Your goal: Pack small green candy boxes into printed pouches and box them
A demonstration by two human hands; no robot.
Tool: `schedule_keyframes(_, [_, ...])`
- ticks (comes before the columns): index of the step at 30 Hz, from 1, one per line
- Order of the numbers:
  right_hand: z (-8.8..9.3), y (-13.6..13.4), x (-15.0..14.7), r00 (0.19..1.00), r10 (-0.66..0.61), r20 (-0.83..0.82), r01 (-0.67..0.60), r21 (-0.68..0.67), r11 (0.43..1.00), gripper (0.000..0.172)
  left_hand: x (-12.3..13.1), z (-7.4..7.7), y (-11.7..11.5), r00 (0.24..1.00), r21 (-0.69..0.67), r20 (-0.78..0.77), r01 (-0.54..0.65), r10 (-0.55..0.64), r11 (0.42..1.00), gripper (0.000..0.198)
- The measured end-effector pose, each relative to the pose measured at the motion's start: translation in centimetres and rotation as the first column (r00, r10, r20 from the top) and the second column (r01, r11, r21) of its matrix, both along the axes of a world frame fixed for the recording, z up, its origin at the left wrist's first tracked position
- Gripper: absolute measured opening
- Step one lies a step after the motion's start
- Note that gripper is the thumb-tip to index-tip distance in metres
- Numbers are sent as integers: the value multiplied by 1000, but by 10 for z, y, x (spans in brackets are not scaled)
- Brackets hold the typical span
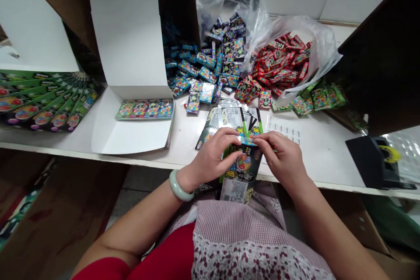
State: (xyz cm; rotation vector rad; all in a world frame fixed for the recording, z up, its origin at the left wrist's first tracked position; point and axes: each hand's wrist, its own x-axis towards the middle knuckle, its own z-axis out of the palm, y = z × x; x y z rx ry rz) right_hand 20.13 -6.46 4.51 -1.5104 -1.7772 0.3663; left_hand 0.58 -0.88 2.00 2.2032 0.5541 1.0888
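A checked apron with a floral hem covers the person's lap, between red sleeves. Above it, the left hand, with a pale green bangle at the wrist, and the right hand close narrowly together, pinching a small blue foil packet between them. Beneath the packet lies a black-and-green printed card with a round multicoloured design, its lower end reaching past the edge of the white table. Similar cards lie loosely behind the hands, beside a printed sheet. To the left, an open white carton holds a row of packets, beside fanned green cards. Farther back lie heaps of blue packets and red packets, with a clear plastic bag. A black tape dispenser stands at the right.
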Motion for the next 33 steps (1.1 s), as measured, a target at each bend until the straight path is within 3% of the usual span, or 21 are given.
schedule_keyframes(6, [-2, 5, -2, 1000, -17, 4, 18, -13, 1000, 18, 2, 4, -3, 990, 63, -96, -93, 99, 994, 19])
schedule_keyframes(23, [-6, 6, -2, 999, -38, -1, 37, -75, 996, 21, 1, -2, -2, 992, 60, -82, -90, 95, 994, 21])
schedule_keyframes(33, [-8, 9, -2, 999, -28, 24, 29, -78, 996, 22, 4, 3, -3, 974, 31, -178, -137, 140, 990, 15])
